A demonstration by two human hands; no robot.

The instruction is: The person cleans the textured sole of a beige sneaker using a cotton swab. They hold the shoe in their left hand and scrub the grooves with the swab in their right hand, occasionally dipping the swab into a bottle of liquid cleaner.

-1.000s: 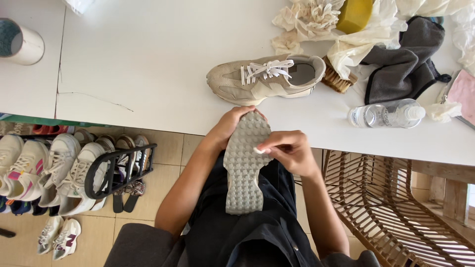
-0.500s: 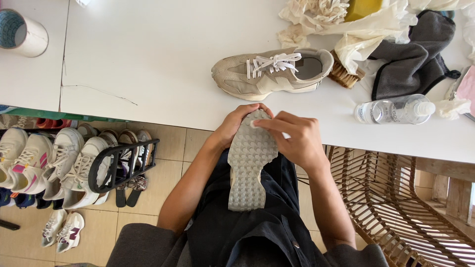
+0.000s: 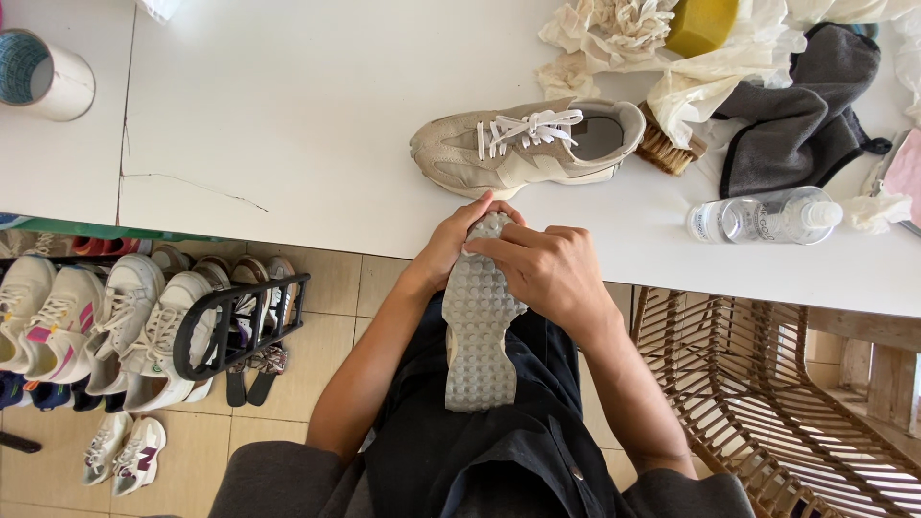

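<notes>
From here I see both hands meeting just below the middle of the frame, over the lap. My left hand (image 3: 449, 247) cups the toe end of an upturned shoe (image 3: 478, 331) from the left side, fingers curled round its edge and mostly hidden behind it. My right hand (image 3: 545, 273) lies across the same toe end from the right, fingers bent and pressed down on the grey studded sole, thumb tucked toward the left hand; whether anything small sits under those fingers I cannot tell. The shoe lies sole up, its toe at the table edge and its heel pointing down the frame onto dark trousers (image 3: 499, 451).

On the white table (image 3: 288, 125), just above the hands, the matching beige sneaker (image 3: 528, 146) rests on its side with white laces showing, toe to the left. A wooden brush (image 3: 667, 149) touches its heel end. To the right of that lies a clear plastic bottle (image 3: 763, 216) on its side, and above it a dark grey cloth (image 3: 796, 105). Crumpled pale paper (image 3: 614, 34) and a yellow sponge (image 3: 700, 21) sit at the upper edge. A roll of tape (image 3: 43, 75) stands in the upper left corner.

Lower left, a black shoe rack (image 3: 240, 321) holds pale sneakers above the tiled floor, and a wicker chair (image 3: 767, 384) fills the lower right
</notes>
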